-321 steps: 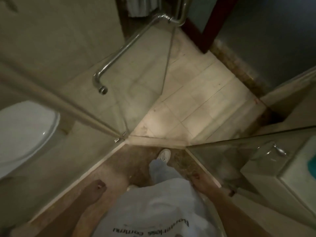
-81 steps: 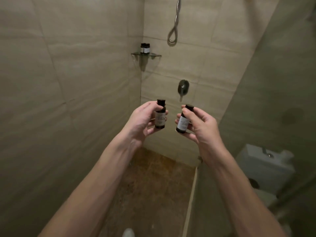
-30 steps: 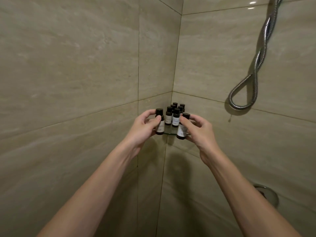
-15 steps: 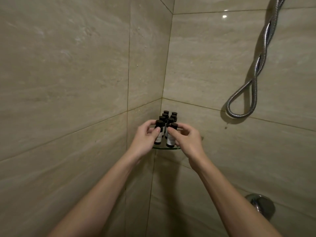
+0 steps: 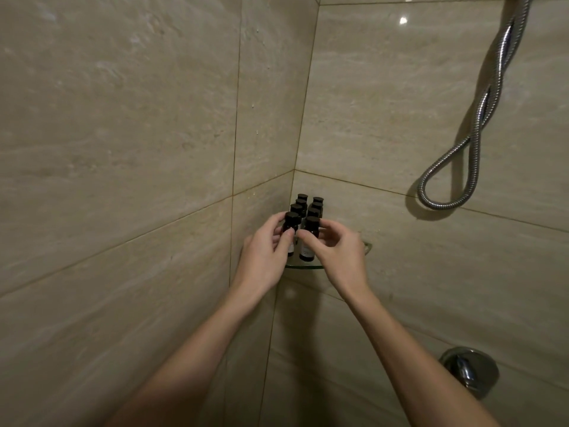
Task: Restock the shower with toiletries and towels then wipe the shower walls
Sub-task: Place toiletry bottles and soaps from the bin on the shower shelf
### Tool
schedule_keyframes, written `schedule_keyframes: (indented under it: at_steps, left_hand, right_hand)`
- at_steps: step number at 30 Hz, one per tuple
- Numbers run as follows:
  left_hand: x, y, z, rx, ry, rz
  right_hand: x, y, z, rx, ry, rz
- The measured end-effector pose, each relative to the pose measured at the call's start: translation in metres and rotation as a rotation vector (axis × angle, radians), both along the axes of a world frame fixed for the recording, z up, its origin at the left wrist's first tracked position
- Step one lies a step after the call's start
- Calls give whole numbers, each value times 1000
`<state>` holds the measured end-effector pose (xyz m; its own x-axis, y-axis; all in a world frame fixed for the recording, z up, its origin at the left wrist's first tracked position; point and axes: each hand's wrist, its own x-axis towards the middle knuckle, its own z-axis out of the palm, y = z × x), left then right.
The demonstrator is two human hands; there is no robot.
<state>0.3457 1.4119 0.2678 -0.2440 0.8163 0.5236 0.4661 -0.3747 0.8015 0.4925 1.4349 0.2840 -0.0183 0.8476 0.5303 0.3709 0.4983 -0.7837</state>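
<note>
The fingers point(image 5: 288, 238) of the left hand point(image 5: 264, 257) pinch one small dark bottle point(image 5: 292, 218). The fingers point(image 5: 308, 238) of the right hand point(image 5: 338, 254) pinch a second bottle point(image 5: 308, 252). Both bottles are at the front of the glass corner shelf point(image 5: 303, 267), just before six more bottles point(image 5: 314, 208).

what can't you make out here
Head view only:
- Labels on the left front bottle and right front bottle: too small, partly covered by the left hand and right hand.
- Rear bottles: bodies hidden behind the front ones.
- Shelf: mostly behind the hands.
- Hose: cut off by the top edge.
</note>
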Motion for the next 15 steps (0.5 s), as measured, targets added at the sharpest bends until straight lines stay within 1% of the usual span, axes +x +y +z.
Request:
schedule_keyframes:
  at_steps: [4,8,15]
  left_hand:
    - [-4,-3,-5,37,-22,31]
    - [-4,-4,-8,41,57,75]
    - [0,-3,-11,73,92,127]
  right_hand:
    - [10,-3,-11,37,-72,-50]
    - [7,-5,-23,69,-232,-109]
    - [1,-2,-24,40,-208,-139]
